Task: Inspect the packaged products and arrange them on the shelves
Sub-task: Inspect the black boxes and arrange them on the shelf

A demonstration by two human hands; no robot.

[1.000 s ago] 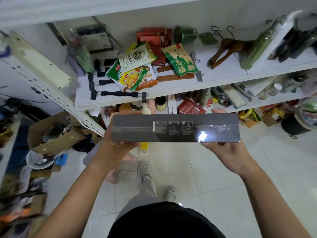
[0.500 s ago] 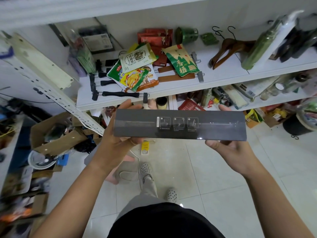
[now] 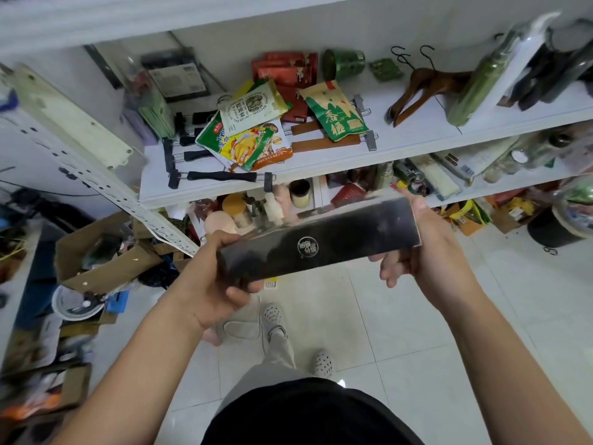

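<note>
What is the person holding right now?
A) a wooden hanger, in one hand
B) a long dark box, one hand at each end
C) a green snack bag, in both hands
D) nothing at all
B: the dark box is held in front of the shelf, with the left hand at one end and the right hand at the other.

green-and-tan pouch [image 3: 337,112] reading 香榧, round white seal, unreadable, on dark box [image 3: 321,244]

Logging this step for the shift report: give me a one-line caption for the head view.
Both hands, left and right, hold a long black box tilted before cluttered white shelves.
</note>
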